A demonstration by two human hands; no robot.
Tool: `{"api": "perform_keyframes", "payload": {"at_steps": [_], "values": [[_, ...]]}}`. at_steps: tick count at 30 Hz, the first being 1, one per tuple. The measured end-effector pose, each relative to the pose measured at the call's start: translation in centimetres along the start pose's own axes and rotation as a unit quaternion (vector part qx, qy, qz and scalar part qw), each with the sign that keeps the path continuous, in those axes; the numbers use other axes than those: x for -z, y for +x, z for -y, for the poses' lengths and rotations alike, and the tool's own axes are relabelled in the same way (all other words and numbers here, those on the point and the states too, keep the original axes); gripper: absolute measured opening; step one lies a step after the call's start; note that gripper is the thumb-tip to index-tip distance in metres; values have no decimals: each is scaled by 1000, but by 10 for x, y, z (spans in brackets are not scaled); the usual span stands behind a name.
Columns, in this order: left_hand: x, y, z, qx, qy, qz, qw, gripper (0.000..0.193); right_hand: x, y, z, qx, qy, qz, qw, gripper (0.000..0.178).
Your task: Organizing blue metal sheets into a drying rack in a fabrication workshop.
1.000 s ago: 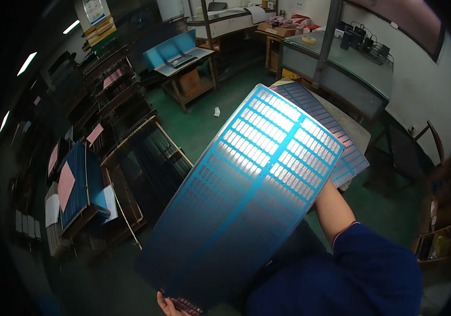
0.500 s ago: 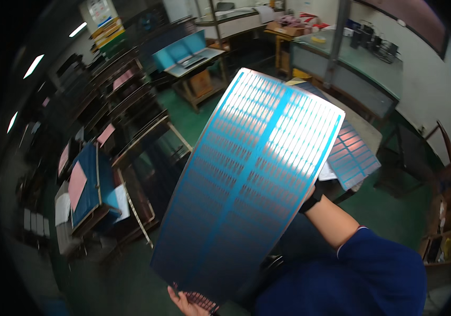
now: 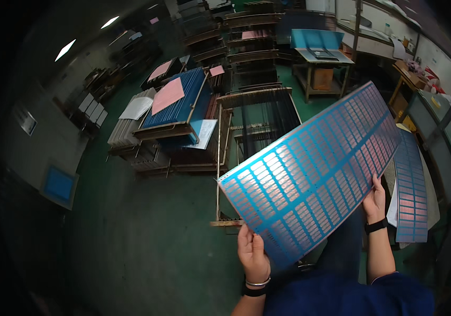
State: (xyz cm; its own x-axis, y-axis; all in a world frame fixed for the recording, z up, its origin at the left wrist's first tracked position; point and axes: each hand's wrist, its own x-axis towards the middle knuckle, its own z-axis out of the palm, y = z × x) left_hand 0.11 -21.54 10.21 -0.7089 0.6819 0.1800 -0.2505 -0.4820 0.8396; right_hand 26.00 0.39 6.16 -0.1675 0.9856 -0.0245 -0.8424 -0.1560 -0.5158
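A large, thin circuit board panel (image 3: 317,174), blue with rows of copper rectangles, is held up tilted in front of me. My left hand (image 3: 253,254) grips its lower left edge, thumb on the face and fingers partly hidden along the rim. Farther along the lower edge, my right hand (image 3: 375,200) is closed on the panel, with some fingers behind it. A similar blue and copper panel (image 3: 411,184) lies on a table at the right, near my right forearm. Beyond the held panel stands a metal-framed rack (image 3: 224,152) with dark strands, partly covered by it.
To the left of the rack, a frame holds many upright blue panels (image 3: 196,102) with a pink sheet (image 3: 168,96) on top. More racks (image 3: 251,37) stand behind. A small bench (image 3: 323,55) with a blue screen is at the back. Green floor (image 3: 146,237) spreads at the left.
The view has swung left, bringing the racks to the middle. The held panel has turned from steeply upright to a flatter slant. Both hands keep hold of it and now show more clearly.
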Motion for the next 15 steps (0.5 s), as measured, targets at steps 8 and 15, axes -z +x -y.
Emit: {"api": "perform_keyframes", "payload": {"at_steps": [8,15], "values": [[1,-2,13,15,-8,51,999,42,25,5,9,4,-12,-13,1000,30],[11,20,45,226,-253,-45,939,39,-80,-24,15,92,-189,102,972,40]]}}
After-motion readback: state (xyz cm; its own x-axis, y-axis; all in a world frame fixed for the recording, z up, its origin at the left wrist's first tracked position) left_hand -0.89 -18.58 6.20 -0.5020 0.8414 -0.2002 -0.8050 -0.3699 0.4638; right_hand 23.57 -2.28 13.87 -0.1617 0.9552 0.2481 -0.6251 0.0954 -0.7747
